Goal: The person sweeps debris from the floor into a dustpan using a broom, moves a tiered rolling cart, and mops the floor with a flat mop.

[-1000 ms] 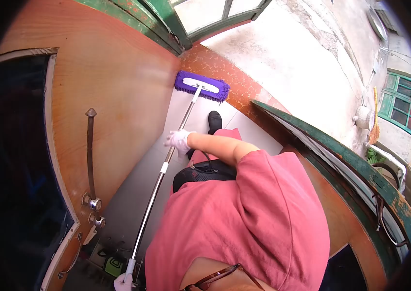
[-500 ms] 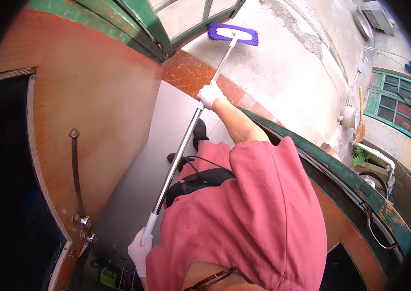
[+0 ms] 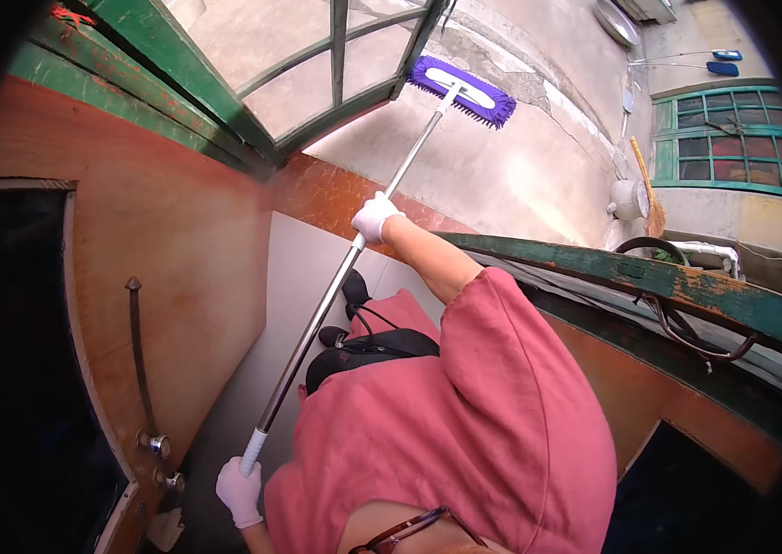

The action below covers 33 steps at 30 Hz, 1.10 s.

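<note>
My left hand point(image 3: 240, 491), in a white glove, is closed around the white grip at the lower end of a flat mop point(image 3: 303, 360). Farther up the silver pole, my gloved right hand point(image 3: 376, 219) grips it with the arm stretched out. At the far end is the mop's purple fringed head point(image 3: 500, 104) with a white plate. It lies past the opening, beside the outer edge of a green-framed glazed panel point(image 3: 382, 88). Whether it touches the frame I cannot tell.
An orange-brown wooden panel point(image 3: 179, 249) with a metal handle point(image 3: 139, 360) stands at left. A worn green rail point(image 3: 594, 263) crosses at right. Outside are a broom point(image 3: 647, 189), a white bucket point(image 3: 629, 199) and a green window point(image 3: 733, 138). My shoes point(image 3: 354, 291) are on grey flooring point(image 3: 303, 268).
The view has turned, and more of the glazed panel shows. The purple mop head has shifted right and slightly down in the picture and tilted. Both hands keep their hold on the pole.
</note>
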### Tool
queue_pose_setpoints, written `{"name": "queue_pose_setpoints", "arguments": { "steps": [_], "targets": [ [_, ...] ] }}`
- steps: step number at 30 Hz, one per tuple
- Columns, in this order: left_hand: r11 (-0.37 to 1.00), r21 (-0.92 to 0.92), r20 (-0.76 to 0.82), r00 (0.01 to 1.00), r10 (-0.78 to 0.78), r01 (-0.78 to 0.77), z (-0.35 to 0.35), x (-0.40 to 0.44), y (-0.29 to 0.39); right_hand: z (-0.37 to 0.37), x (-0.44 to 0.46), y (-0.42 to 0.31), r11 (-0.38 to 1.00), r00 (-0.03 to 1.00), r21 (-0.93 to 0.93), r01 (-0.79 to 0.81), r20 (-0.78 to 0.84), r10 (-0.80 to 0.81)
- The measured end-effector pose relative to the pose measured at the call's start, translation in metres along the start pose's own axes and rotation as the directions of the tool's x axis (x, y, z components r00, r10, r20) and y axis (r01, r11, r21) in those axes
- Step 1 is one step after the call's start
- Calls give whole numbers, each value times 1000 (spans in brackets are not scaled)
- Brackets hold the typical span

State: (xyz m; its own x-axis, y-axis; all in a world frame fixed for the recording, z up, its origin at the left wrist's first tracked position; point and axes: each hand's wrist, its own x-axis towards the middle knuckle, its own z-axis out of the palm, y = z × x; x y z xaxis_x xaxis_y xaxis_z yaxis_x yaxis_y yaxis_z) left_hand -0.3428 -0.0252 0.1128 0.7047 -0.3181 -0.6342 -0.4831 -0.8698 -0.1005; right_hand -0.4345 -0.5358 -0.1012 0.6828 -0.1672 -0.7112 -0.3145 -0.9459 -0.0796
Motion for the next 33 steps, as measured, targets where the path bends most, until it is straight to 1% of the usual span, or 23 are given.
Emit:
{"name": "queue_pose_setpoints", "arguments": {
  "steps": [2,5,8,10,11,12,13,15,16,18,19,21,22,23,24,25,27,30,31,33],
  "targets": [
    [999,34,-42,999,-12,14,-1,-3,-8,2,-4,-10,1000,1000,24,18,25,-19],
    [995,-39,-173,981,84,-92,4,0,-20,6,-10,-19,998,999,52,30,33,-32],
    [977,-211,-49,998,35,-44,2,5,-24,3,-19,-18,996,999,75,42,32,-44],
    [965,-260,83,997,5,17,-4,3,-21,-7,-30,-13,995,998,83,62,5,-63],
    [958,-284,142,990,0,41,-11,4,-18,-4,-28,-10,995,998,81,56,-47,-52],
    [956,-290,149,989,-4,47,-11,6,-21,-12,-33,-8,995,994,87,50,-106,-41],
    [953,-300,149,989,10,36,-9,10,-25,-20,-35,-5,997,995,52,48,-94,-43],
    [956,-281,14,996,87,-80,-15,18,-26,-32,-51,-6,996,998,78,47,-40,-44],
    [958,-191,-106,975,195,-212,-20,24,-27,-39,-62,-10,995,999,98,14,-42,-10],
    [917,31,-298,872,388,-397,-33,29,-31,-40,-64,-12,991,999,133,0,-39,5],
    [944,-27,-228,921,316,-330,-44,33,-29,-41,-66,-11,988,997,157,-6,-69,17],
    [889,-73,-189,881,433,-452,-51,34,-25,-38,-77,-6,984,998,181,0,-66,12],
    [910,-63,-149,906,397,-409,-55,31,-21,-36,-84,-4,978,998,204,-53,-19,58],
    [930,-52,-103,928,358,-364,-62,26,-12,-30,-85,0,984,996,176,-34,-73,47],
    [890,-101,-153,891,427,-444,-64,25,-9,-23,-87,6,982,990,177,-62,-115,83],
    [875,-121,-219,873,436,-468,-63,27,-7,-15,-87,9,980,981,182,-85,-156,114],
    [849,-153,-335,835,437,-506,-56,33,-5,-16,-93,12,981,976,175,-88,-183,120],
    [926,-165,-212,930,302,-338,-53,34,4,-9,-90,9,977,969,188,-106,-202,144],
    [948,-161,-169,954,248,-275,-51,34,6,-14,-92,8,979,980,173,-105,-151,132],
    [923,-257,-207,949,236,-286,-46,34,6,-11,-87,12,984,979,147,-103,-159,126]
  ]
}}
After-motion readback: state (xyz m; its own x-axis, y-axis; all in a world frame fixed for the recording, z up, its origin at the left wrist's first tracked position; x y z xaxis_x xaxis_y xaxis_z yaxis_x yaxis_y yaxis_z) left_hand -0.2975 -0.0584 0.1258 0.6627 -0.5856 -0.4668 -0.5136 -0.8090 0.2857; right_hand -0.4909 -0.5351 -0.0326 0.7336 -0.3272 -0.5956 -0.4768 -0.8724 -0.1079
